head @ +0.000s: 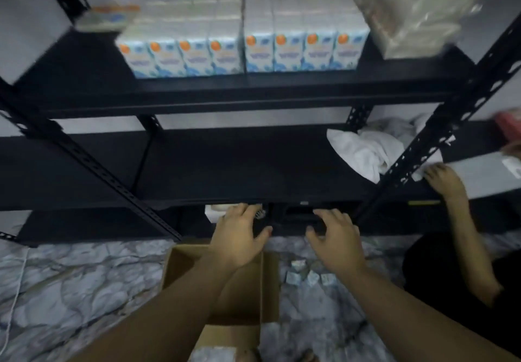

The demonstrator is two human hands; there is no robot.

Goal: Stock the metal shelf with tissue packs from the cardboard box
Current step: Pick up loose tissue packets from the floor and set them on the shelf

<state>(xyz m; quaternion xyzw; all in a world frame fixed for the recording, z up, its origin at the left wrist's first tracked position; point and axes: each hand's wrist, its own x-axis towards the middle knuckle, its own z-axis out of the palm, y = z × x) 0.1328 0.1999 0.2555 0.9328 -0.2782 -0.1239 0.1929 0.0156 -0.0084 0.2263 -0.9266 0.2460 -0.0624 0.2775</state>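
A black metal shelf (248,90) stands in front of me. Its upper level holds two blocks of white and blue tissue packs (242,51) with orange dots, set side by side. The middle level (225,164) is bare except for a white cloth. Below me on the floor lies the brown cardboard box (242,291), open, and it looks empty. My left hand (239,237) and my right hand (335,240) hover over the box near the shelf's lower edge, fingers spread, holding nothing.
A crumpled white cloth (366,150) lies at the right of the middle level. Another person's hand (442,178) rests on the shelf at the right. A few small packets (307,274) lie on the marble floor. A clear-wrapped bundle (417,9) sits top right.
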